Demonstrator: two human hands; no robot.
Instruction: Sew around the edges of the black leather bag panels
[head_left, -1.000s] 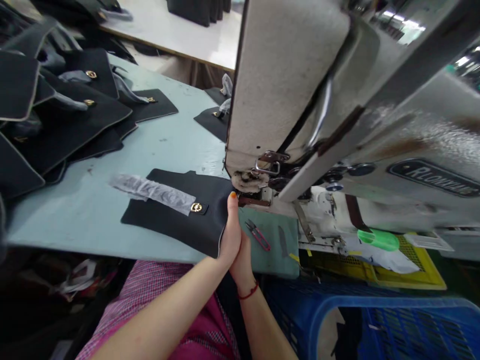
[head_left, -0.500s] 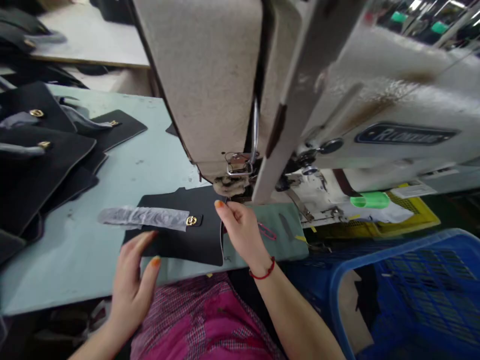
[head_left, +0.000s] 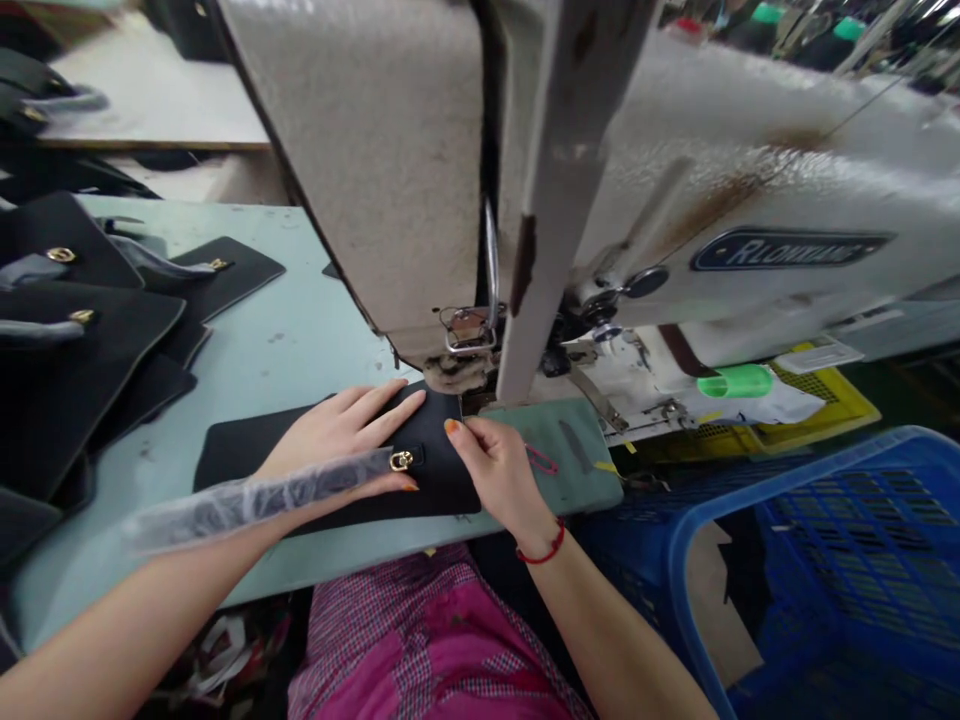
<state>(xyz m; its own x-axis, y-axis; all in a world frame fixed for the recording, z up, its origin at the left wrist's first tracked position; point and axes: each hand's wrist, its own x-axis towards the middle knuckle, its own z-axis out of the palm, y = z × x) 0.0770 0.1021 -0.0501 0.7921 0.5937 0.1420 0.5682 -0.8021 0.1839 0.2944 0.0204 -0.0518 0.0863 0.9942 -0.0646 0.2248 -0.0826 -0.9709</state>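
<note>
A black leather-like panel (head_left: 442, 485) lies on the pale green table, its far right part at the sewing machine's presser area (head_left: 461, 370). My left hand (head_left: 326, 435) rests flat on the panel with fingers spread, the thumb apart near the front. Over this hand and wrist runs a strap in clear plastic wrap (head_left: 300, 492), joined to the panel by a gold ring fitting (head_left: 401, 460). With thumb and fingers pinched, my right hand (head_left: 495, 465) holds the panel's right edge. The needle itself is hidden.
More black panels with wrapped straps (head_left: 97, 370) are piled at the left. Right of my hand, a pink-red small tool (head_left: 541, 459) lies on the machine bed (head_left: 577, 490). A blue plastic crate (head_left: 679, 590) stands at the lower right, a yellow tray (head_left: 832, 410) behind it.
My left hand has moved right and forward from the panel's near edge, going under the strap to lie flat on the panel. The strap now lies over my wrist. My right hand keeps its edge hold.
</note>
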